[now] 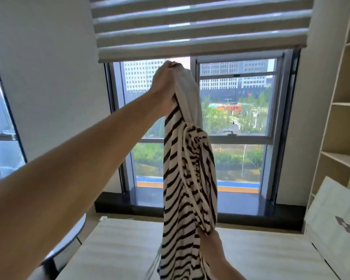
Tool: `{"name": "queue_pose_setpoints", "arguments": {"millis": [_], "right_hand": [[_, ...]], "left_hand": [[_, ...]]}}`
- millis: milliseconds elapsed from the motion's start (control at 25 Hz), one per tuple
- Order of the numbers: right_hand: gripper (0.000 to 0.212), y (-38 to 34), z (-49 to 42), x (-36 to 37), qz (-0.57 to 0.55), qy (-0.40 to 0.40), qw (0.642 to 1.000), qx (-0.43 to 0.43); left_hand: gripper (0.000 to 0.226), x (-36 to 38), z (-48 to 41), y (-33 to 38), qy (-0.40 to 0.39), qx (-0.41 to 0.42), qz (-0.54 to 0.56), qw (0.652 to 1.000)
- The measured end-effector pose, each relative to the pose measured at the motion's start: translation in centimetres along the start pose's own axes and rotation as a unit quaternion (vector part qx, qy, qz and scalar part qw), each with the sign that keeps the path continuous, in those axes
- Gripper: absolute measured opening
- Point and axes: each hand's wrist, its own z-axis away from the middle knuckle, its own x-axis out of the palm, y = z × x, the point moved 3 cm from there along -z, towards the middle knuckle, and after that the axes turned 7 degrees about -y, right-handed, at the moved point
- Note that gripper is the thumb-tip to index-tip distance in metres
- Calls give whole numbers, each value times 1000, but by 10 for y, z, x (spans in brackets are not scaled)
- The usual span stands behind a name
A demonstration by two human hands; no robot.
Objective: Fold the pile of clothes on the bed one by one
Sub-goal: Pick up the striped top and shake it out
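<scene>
A black-and-white striped garment (180, 178) hangs bunched in the air in front of the window. My left hand (165, 87) is raised high and grips its white top end. My right hand (211, 242) is low, under the hanging folds, and holds a lower part of the same garment. The garment's bottom end drops out of view at the frame's lower edge. The bed (261, 257) with pale striped bedding lies below. No pile of other clothes is in view.
A window (236, 122) with a half-lowered blind (200, 27) and a dark sill (251, 207) is straight ahead. Open wooden shelves (341, 118) stand at the right, a patterned pillow (335, 225) below them. A round dark table (69, 245) sits at the bed's left.
</scene>
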Motion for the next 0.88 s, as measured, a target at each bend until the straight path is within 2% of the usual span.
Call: {"name": "queue_pose_setpoints", "arguments": {"millis": [120,240,320,360,400,440,480,520,560,600,640,680,720,760,840,880], "right_hand": [[45,-22,-4,-11,-49,-5,998,-45],[14,-70,9,-23,-78,-9,989,-124],[19,-113,26,-35,-45,2,984,-171],[23,-134,34,-39,-32,3,982,-184],[27,-157,39,-43,-28,-5,978,-206],[28,-178,44,-45,-10,-7,974,-226],[27,-199,46,-45,17,-8,969,-247],[25,-220,51,-43,56,-7,962,-268],[23,-239,55,-41,79,-15,953,-291],[19,-255,61,-39,93,-21,947,-308],[17,-269,65,-39,106,-11,941,-322],[17,-280,72,-41,120,9,936,-331],[17,-289,79,-44,120,25,930,-347],[18,-296,85,-48,112,28,925,-361],[12,-297,94,-55,85,2,920,-383],[12,-292,97,-59,63,-7,920,-386]], "left_hand": [[8,-18,9,0,9,8,-20,1000],[17,-27,17,-11,14,-16,-54,998],[29,-40,21,-24,24,-65,-151,986],[32,-48,26,-31,16,-101,-242,965],[35,-56,32,-38,-2,-138,-379,915],[41,-62,38,-47,-22,-155,-534,831],[50,-61,46,-54,-40,-136,-639,756],[60,-54,54,-64,-76,-84,-665,738],[69,-43,63,-74,-141,-26,-624,768],[80,-33,72,-83,-206,5,-537,818],[93,-27,78,-90,-251,0,-445,859],[103,-26,81,-97,-275,-20,-384,881],[104,-30,80,-104,-282,-28,-367,886],[91,-33,76,-110,-277,-15,-376,884],[39,-32,74,-115,-219,19,-418,882],[25,-29,75,-113,-182,33,-413,892]]}}
